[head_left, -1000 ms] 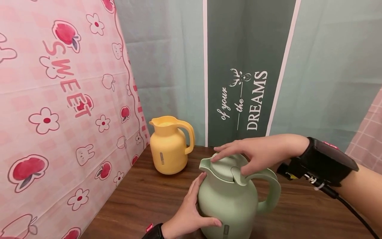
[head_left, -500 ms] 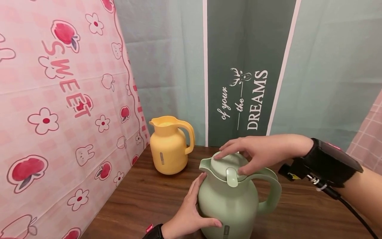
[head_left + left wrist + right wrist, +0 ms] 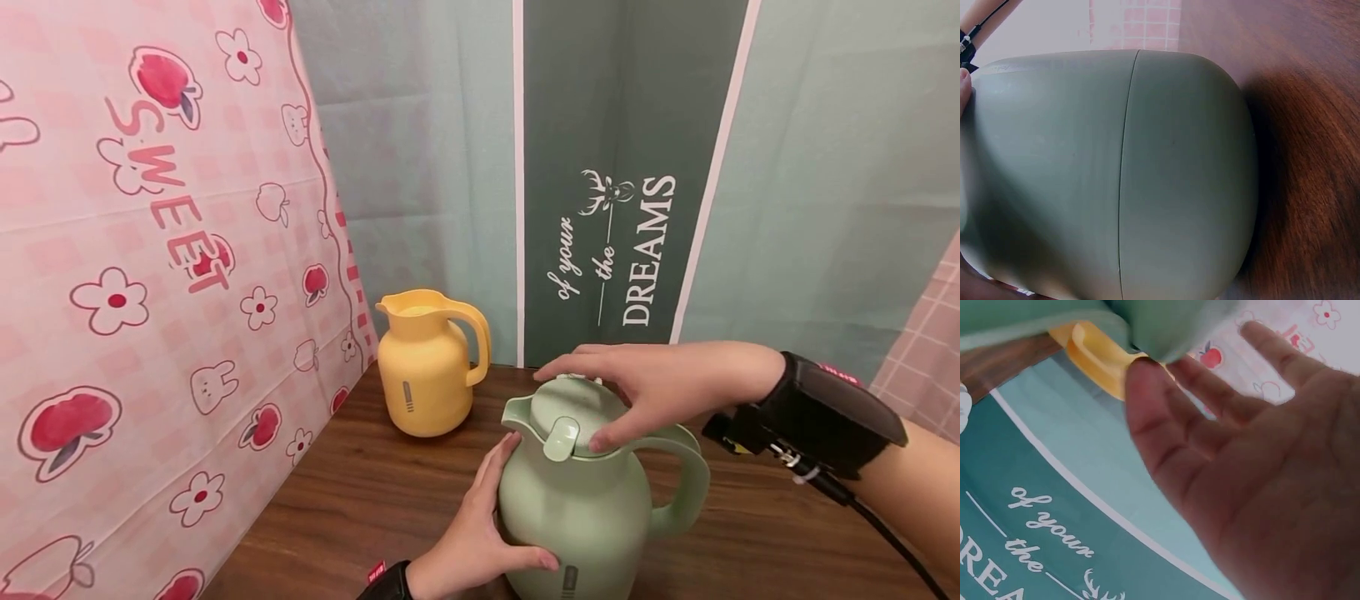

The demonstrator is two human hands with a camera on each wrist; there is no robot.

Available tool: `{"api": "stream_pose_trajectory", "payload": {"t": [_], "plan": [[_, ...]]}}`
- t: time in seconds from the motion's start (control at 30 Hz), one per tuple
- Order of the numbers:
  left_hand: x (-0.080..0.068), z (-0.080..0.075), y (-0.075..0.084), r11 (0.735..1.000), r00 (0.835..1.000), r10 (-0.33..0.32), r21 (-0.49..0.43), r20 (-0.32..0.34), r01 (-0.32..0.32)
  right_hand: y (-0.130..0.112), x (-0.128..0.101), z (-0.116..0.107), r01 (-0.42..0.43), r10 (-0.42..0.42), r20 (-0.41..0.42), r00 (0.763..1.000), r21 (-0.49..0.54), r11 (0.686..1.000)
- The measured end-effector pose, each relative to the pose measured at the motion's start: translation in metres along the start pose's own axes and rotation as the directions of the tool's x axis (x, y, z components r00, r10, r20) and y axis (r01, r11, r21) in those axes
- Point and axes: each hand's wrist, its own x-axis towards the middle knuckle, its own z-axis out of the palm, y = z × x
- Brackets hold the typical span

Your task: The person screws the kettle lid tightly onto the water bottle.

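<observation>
Head cam looks forward and down over both my hands. Cam on my left wrist sits tight against the green jug (image 3: pixel 1116 175) body by my left hand (image 3: pixel 472 542). Right-wrist cam faces up past my right hand (image 3: pixel 1260 469); all share the jug.

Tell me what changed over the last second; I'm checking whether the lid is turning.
The right hand has twisted the green jug's lid: its tab swung from near the handle toward the spout side. The left hand still braces the green jug; the yellow jug has not moved.
</observation>
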Motion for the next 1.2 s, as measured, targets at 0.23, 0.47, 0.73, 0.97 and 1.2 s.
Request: {"api": "stream_pose_trajectory", "payload": {"t": [0.23,0.47,0.73,0.97,1.2], "plan": [[-0.0001,-0.0002,0.0003,1.0,1.0,-0.013,-0.015,0.002,0.013,-0.0054,0.0017,-0.0034,0.004,-0.002,0.066,0.998,-0.036,0.999],[-0.0003,0.0003,0.0005,0.999,1.0,-0.03,-0.014,0.005,0.03,-0.005,0.004,-0.001,0.02,-0.018,0.026,1.0,-0.081,0.997],[0.0,-0.0005,0.0,1.0,1.0,-0.018,-0.011,0.017,0.018,-0.0012,0.0088,-0.0002,0.012,-0.012,-0.005,1.0,-0.058,0.998],[0.0007,-0.0006,0.0022,1.0,1.0,-0.023,-0.01,0.014,0.023,-0.0015,0.0089,-0.0032,-0.031,0.032,0.011,0.999,-0.044,0.999],[-0.0004,-0.0001,0.0014,0.999,0.999,-0.033,-0.024,0.018,0.034,-0.0048,0.0056,-0.0029,-0.037,0.039,0.028,0.999,-0.056,0.998]]}}
